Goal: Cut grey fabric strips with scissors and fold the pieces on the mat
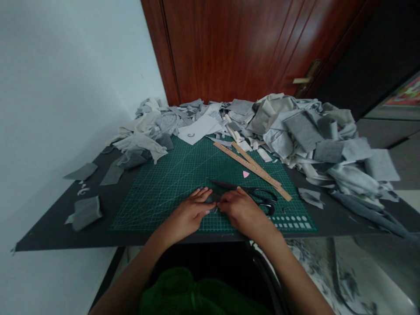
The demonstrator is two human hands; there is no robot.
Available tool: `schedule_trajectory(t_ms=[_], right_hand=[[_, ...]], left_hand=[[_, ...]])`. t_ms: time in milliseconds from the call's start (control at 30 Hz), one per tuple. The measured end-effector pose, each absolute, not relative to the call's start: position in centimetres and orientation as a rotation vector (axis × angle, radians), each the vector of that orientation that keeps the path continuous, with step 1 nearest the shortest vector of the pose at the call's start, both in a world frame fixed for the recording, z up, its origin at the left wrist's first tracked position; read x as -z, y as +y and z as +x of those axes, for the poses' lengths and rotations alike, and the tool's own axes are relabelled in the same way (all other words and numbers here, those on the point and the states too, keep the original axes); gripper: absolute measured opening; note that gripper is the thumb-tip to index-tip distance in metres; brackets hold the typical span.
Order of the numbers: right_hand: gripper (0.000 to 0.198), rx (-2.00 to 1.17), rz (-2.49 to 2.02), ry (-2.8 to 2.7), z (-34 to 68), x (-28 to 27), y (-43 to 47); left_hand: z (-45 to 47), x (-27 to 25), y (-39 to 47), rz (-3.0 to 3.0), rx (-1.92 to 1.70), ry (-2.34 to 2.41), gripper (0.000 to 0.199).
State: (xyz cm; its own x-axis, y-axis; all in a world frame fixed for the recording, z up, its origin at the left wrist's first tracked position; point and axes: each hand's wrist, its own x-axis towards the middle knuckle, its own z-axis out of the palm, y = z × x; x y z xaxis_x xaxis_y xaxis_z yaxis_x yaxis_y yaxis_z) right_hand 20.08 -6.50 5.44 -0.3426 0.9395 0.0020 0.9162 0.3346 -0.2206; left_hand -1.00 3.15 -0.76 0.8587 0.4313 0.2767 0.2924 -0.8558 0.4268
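My left hand (192, 212) lies fairly flat on the green cutting mat (157, 188), its fingers stretched out over the edge of a small grey fabric piece (212, 198). My right hand (239, 210) has its fingers curled and pinched together at the right side of that same piece. Most of the fabric is hidden under and between my hands. Just behind my right hand lie black-handled scissors (267, 194), their blades pointing left. A pink triangle of tailor's chalk (246, 174) rests beyond the scissors.
Two wooden rulers (256, 168) cross on the mat's right side. Heaped grey and white fabric scraps (305, 131) line the back and right. A white sheet (197, 129) lies at the back. More scraps (87, 212) lie left. Behind the table stands a wooden door (229, 52).
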Motion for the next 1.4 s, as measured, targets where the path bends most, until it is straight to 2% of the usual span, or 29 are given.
schedule_trajectory(t_ms=[200,300,433,1067,1200,1400], right_hand=[[0.037,-0.255,-1.71,-2.423,20.4,-5.0,-6.8],[0.033,-0.217,-1.663,-2.434,20.1,-4.8,-6.8],[0.022,-0.16,-1.561,-2.446,19.4,-4.6,-6.7],[0.016,-0.321,-1.474,-2.289,19.4,-3.1,-6.0],[0.028,-0.454,-1.413,-2.291,19.9,-3.6,-6.2],[0.044,-0.569,-1.386,-2.184,20.4,-3.4,-6.5]], left_hand=[[-1.0,0.9,3.0,2.627,-0.655,0.605,0.03],[-1.1,0.4,2.8,2.697,-0.714,0.633,0.024],[-1.1,-0.1,2.6,2.763,-0.702,0.588,0.026],[-0.9,-0.7,2.3,2.743,-0.69,0.628,0.021],[-1.1,0.2,3.0,2.663,-0.8,0.621,0.019],[-2.2,0.8,4.5,2.57,-0.823,0.536,0.027]])
